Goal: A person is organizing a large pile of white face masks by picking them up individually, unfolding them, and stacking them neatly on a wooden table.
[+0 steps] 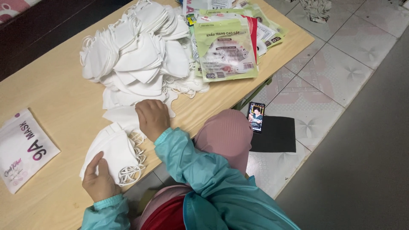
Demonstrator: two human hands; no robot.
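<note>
A small stack of folded white face masks [114, 150] lies near the front edge of the wooden table [55, 89]. My left hand [99, 182] rests on the stack's near end, fingers curled around it. My right hand [152, 118] lies knuckles up on a single white mask [121, 116] just beyond the stack, fingers bent down onto it. A large loose heap of white masks [136, 55] with tangled ear loops covers the table behind my right hand. Both arms wear teal sleeves.
A white mask pouch [23, 149] lies flat at the left. Several green and red printed pouches [228, 47] are piled at the table's far right corner. On the tiled floor lie a lit phone [256, 116] and a black mat [277, 134].
</note>
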